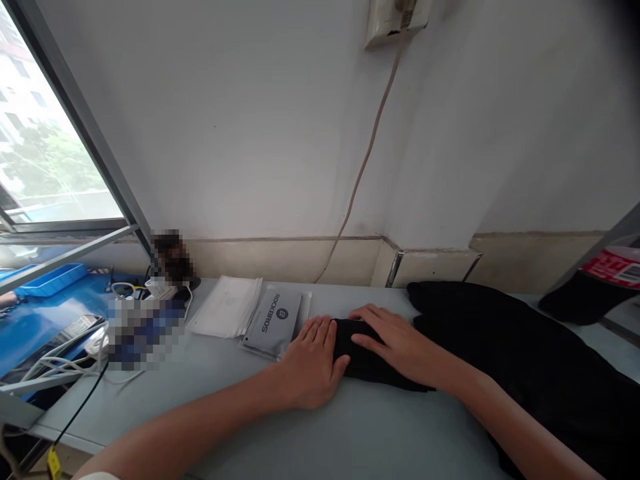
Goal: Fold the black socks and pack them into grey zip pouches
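A folded piece of black cloth (367, 369) lies flat on the grey table (240, 417). My left hand (315, 360) rests on its left edge, fingers stretched out. Over the cloth's top, my right hand (393, 340) lies with its fingers spread. Just beyond my left hand is a grey ROCKBROS packet (275, 321) in a clear sleeve, partly behind the fingers. To its left sits a stack of white plastic bags (227, 307). A larger black cloth (505, 340) is spread out on the right, partly under my right forearm.
A dark drink bottle with a red label (613, 270) lies at the far right. White cables (55, 365) tangle on the left near a blue tray (53, 279) and a metal frame bar (75, 253). A cord (367, 157) hangs from the wall socket (390, 27).
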{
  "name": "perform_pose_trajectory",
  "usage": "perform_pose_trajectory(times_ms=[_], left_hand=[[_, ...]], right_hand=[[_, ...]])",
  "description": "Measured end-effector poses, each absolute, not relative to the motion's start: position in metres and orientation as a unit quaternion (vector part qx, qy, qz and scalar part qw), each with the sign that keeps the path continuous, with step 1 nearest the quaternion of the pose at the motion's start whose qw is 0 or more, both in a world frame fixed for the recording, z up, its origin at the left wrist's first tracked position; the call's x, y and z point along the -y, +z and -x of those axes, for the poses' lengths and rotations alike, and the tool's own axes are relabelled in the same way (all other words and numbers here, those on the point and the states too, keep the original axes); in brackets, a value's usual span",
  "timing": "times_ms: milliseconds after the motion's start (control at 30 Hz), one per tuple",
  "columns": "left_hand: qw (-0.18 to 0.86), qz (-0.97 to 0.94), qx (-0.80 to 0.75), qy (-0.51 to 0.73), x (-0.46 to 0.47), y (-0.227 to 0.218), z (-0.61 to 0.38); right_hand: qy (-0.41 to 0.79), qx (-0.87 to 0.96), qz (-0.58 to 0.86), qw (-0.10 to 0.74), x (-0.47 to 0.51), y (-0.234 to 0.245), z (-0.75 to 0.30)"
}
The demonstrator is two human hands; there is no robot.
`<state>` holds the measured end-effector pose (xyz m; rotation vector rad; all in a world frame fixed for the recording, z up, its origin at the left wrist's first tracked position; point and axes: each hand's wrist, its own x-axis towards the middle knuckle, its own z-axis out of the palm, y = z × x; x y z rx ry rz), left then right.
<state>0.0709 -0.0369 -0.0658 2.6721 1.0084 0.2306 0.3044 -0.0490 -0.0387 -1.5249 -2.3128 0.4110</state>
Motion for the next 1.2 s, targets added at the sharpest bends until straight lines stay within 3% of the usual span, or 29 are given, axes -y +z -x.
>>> perform_pose_trajectory(times_ms=[133, 233, 333, 400, 600, 733, 1067, 1200], left_hand=[[0.178, -0.918, -0.333, 0.123, 0.025, -0.045, -0.063], [0.137, -0.894, -0.385, 0.182, -0.002, -0.021, -0.036], [0.024, -0.812, -0.578, 0.076, -0.034, -0.003, 0.005], [0.016, -0.774, -0.633, 0.029, -0.051, 0.002, 0.033], [0.082, -0.763, -0.635, -0.082, -0.066, 0.001, 0.073], [0.093, -0.767, -0.628, -0.093, -0.069, 0.000, 0.073], [0.042, -0.787, -0.614, 0.037, -0.036, 0.012, 0.033], [0.180, -0.847, -0.484, 0.128, 0.006, 0.013, -0.014]], right_hand=[[0.156, 0.809, 0.546, 0.153, 0.053, -0.041, -0.295], [0.216, 0.771, 0.589, 0.110, 0.051, -0.036, -0.307], [0.281, 0.729, 0.619, 0.083, 0.051, -0.026, -0.321], [0.310, 0.718, 0.614, 0.101, 0.052, -0.022, -0.325], [0.407, 0.643, 0.631, 0.149, 0.052, -0.024, -0.325], [0.539, 0.591, 0.582, 0.145, 0.057, -0.012, -0.326], [0.618, 0.470, 0.568, 0.272, 0.066, 0.005, -0.319], [0.692, 0.456, 0.445, 0.341, 0.074, 0.007, -0.297]])
